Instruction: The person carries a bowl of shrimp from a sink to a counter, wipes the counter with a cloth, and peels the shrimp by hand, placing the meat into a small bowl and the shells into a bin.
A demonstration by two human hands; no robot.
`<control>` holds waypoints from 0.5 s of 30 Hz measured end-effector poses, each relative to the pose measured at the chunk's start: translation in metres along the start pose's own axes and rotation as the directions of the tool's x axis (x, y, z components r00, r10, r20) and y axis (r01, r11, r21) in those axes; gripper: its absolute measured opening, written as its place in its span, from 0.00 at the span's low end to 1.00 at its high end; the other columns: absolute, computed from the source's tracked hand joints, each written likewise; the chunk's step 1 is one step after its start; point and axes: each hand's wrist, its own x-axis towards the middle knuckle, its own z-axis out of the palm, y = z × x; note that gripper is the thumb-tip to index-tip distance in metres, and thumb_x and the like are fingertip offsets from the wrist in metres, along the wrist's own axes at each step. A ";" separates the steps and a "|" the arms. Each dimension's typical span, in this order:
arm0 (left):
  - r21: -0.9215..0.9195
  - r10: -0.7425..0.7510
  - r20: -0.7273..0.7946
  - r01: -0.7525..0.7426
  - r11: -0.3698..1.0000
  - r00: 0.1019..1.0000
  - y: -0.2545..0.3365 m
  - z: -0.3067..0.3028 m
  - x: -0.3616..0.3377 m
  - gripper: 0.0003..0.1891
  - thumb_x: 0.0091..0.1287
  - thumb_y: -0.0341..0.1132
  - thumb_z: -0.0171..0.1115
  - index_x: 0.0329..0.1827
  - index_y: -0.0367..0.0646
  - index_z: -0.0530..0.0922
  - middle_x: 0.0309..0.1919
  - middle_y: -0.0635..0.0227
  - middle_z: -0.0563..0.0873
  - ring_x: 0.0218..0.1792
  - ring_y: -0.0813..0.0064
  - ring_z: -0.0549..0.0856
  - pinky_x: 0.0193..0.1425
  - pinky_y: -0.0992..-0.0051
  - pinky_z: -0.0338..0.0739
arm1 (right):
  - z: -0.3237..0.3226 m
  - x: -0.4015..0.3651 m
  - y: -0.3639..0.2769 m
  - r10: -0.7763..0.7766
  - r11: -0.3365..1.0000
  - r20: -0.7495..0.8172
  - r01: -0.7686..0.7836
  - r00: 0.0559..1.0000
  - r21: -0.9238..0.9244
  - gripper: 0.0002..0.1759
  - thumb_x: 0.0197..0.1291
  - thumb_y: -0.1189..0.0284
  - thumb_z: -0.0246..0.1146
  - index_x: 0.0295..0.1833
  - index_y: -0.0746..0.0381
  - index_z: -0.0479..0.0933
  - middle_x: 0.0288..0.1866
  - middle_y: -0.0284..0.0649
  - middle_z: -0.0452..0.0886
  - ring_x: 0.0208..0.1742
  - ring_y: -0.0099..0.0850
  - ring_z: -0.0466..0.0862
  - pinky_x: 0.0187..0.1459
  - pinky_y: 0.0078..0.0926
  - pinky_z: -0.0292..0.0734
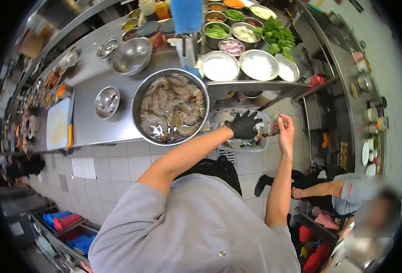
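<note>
My left hand [244, 126], in a black glove, is over a clear plastic bin [265, 142] with its fingers spread. Wrappers and scraps fill that bin below the counter's edge. My right hand [286, 129] is bare, with thumb and fingers pinched together at the bin's right side. By its fingertips is a small dark, reddish piece [274, 125] whose kind I cannot tell. Left of my gloved hand, a large steel bowl [135, 116] stands at the counter's front edge, with raw shrimp [173, 107] lying in liquid inside it.
A small steel bowl [106, 102], a larger mixing bowl [131, 57] and a white cutting board [59, 123] with a yellow-handled knife [70, 134] are on the counter [91, 73]. Ingredient tubs [220, 66] and leafy greens [278, 38] stand at the back. Another person [346, 193] is at the right.
</note>
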 end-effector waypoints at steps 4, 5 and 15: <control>-0.002 0.026 0.052 -0.026 1.000 0.998 0.024 -0.054 -0.045 0.29 0.65 0.38 0.60 0.70 0.42 0.71 0.67 0.46 0.74 0.68 0.45 0.73 0.71 0.50 0.67 | 0.025 -0.001 -0.015 -0.005 0.997 0.055 0.009 0.999 -0.073 0.16 0.73 0.76 0.58 0.63 0.64 0.72 0.46 0.38 0.83 0.44 0.22 0.82 0.46 0.21 0.78; -0.056 0.035 -0.011 -0.036 0.998 0.999 0.017 -0.066 -0.054 0.27 0.65 0.36 0.60 0.69 0.42 0.72 0.63 0.46 0.77 0.64 0.46 0.76 0.68 0.52 0.70 | 0.033 0.000 -0.019 -0.015 0.996 0.074 0.021 0.997 -0.084 0.16 0.72 0.77 0.58 0.63 0.65 0.72 0.47 0.39 0.83 0.44 0.22 0.82 0.47 0.21 0.78; 0.041 -0.346 -0.480 0.415 0.909 0.806 -0.118 -0.198 -0.215 0.20 0.62 0.31 0.57 0.59 0.38 0.78 0.49 0.43 0.84 0.49 0.46 0.85 0.56 0.54 0.78 | 0.205 -0.005 -0.088 -0.247 0.860 0.481 0.419 0.842 -0.293 0.17 0.64 0.77 0.64 0.58 0.64 0.73 0.39 0.52 0.85 0.33 0.41 0.84 0.38 0.32 0.78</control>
